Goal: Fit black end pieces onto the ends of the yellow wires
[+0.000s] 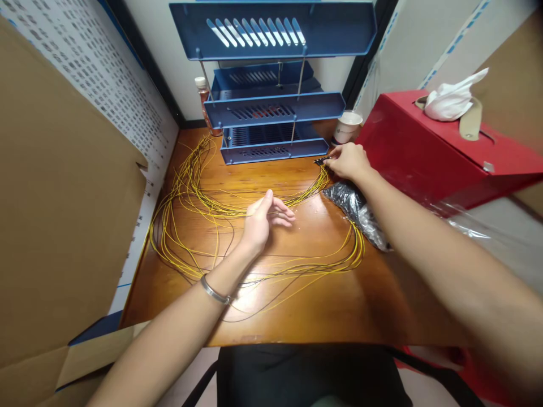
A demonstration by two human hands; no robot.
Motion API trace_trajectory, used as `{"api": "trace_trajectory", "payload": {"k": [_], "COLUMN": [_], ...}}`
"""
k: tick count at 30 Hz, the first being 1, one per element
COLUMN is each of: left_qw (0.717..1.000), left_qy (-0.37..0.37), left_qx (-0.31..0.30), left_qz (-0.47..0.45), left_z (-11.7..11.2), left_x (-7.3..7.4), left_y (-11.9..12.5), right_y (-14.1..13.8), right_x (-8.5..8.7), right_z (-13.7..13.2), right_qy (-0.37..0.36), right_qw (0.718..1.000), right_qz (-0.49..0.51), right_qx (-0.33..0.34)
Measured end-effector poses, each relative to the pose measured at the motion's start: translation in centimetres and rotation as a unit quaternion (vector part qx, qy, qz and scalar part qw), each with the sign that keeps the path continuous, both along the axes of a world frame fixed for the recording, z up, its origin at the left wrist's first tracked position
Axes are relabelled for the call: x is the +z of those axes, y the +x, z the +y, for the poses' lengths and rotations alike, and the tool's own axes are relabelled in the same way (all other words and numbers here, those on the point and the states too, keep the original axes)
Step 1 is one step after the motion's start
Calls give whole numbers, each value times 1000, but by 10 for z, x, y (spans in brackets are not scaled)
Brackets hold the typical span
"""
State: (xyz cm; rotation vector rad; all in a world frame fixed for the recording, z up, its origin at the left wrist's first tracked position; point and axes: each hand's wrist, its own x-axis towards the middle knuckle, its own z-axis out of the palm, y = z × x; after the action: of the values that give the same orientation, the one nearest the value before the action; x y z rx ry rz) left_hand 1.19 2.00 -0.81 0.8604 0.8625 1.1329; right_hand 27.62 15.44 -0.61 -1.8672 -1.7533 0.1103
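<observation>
A long loop of thin yellow and black wires (169,198) lies on the wooden table, bending round at the left. At the far right end of the upper strand are small black connectors (321,161). My right hand (350,161) reaches over there, its fingers pinched at these connectors and partly hidden. My left hand (265,220) hovers at the middle of the upper strand, thumb raised and fingers loosely apart, with nothing visibly gripped. Beneath my right forearm is a clear plastic bag (350,200) of small black parts. The lower strand's ends reach this bag.
A blue tiered file rack (275,110) stands at the back, with a bottle (202,93) to its left and a paper cup (348,127) to its right. A red box (424,152) with tissue on top borders the right side. Cardboard (63,186) walls the left.
</observation>
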Motion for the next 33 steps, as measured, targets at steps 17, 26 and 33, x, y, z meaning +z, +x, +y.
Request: {"api": "trace_trajectory", "payload": {"k": [17,26,33], "left_qw": [1000,997,977], "left_qy": [5,56,53], "left_qx": [-20,48,202], "left_qz": [-18,24,34], "left_z": [3,9,25], "left_x": [-3,12,62], "left_y": [-2,-10,-49], "right_y": [-109,-100,-95], "right_x": [-21,-29,-29], "right_z": [-146,-136,-133], "right_qy": [150,148,99], "right_qw": [938,949,971], "right_qz": [20,-46,-69], "right_qx": [312,275,205]}}
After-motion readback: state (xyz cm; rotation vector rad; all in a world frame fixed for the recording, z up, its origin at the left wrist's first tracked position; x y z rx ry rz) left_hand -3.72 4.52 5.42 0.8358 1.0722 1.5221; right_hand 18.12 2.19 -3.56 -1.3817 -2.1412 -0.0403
